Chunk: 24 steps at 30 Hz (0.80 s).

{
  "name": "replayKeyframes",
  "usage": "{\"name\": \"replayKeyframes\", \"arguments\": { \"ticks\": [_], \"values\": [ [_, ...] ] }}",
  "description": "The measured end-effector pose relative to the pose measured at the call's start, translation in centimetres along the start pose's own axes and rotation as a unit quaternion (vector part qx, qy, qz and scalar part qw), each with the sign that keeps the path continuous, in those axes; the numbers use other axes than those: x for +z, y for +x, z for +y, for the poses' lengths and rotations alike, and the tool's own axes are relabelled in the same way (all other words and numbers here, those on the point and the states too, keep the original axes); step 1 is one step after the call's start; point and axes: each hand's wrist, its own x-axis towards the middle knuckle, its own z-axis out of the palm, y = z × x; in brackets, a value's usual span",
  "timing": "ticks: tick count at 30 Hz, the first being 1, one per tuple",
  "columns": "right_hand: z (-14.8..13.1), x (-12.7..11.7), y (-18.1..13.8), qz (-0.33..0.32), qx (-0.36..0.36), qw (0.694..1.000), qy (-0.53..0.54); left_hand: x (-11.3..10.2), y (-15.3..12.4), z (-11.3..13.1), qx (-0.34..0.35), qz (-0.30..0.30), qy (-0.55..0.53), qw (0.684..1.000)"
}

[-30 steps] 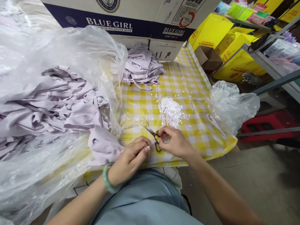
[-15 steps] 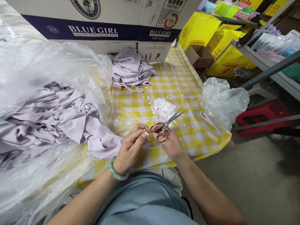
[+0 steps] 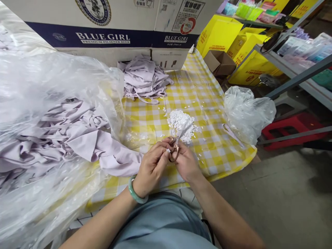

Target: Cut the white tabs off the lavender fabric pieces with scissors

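My right hand (image 3: 186, 162) grips copper-handled scissors (image 3: 176, 148), their blades pointing up and away over a heap of small white clippings (image 3: 181, 121). My left hand (image 3: 153, 166), with a green bangle at the wrist, is pinched on a tiny white scrap right beside the scissor handles. Both hands meet over the near edge of the yellow checked tablecloth (image 3: 207, 103). A lilac cloth piece (image 3: 119, 160) lies just left of my left hand, spilling from a large clear plastic bag (image 3: 52, 103) full of lilac cloth.
A second pile of lilac cloth (image 3: 144, 79) lies at the back against a Blue Girl cardboard box (image 3: 109, 27). A crumpled clear bag (image 3: 246, 110) sits at the table's right edge. Yellow boxes (image 3: 220, 33), metal shelving (image 3: 298, 69) and a red stool (image 3: 293, 133) stand to the right.
The scissors have swung from pointing left, to pointing right, to blades up and away. My left hand has closed in against the handles, still pinching the white scrap.
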Motion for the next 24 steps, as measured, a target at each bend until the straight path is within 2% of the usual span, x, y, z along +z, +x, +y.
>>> {"name": "replayKeyframes", "arguments": {
  "ticks": [3,6,8,10,12,14,18,24],
  "values": [
    [-1.1,0.0,-0.3,-0.032,0.041,0.997,0.065,-0.2,0.1,-0.2,0.002,0.004,-0.006,1.0],
    [-1.8,0.0,-0.2,-0.059,0.04,0.995,0.067,-0.3,0.3,0.0,-0.02,0.021,-0.04,0.999],
    [-1.8,-0.1,0.1,-0.042,0.022,0.998,0.042,-0.4,0.4,0.3,-0.042,0.021,-0.069,0.996],
    [-1.7,-0.4,0.4,0.002,-0.011,1.0,0.01,-0.7,0.4,0.5,-0.067,0.032,-0.088,0.993],
    [-1.3,-0.7,0.5,0.049,-0.047,0.998,-0.013,-1.0,0.3,0.6,-0.095,0.066,-0.108,0.987],
    [-1.0,-0.7,0.3,0.06,-0.057,0.996,-0.013,-1.4,0.2,0.8,-0.125,0.095,-0.148,0.976],
    [-0.5,1.1,-0.4,-0.006,-0.011,1.0,0.016,-1.8,0.3,1.2,-0.162,0.1,-0.237,0.953],
    [0.3,3.7,-0.7,0.012,-0.025,1.0,0.008,-2.3,0.6,2.1,-0.171,0.089,-0.265,0.945]
  ]
}}
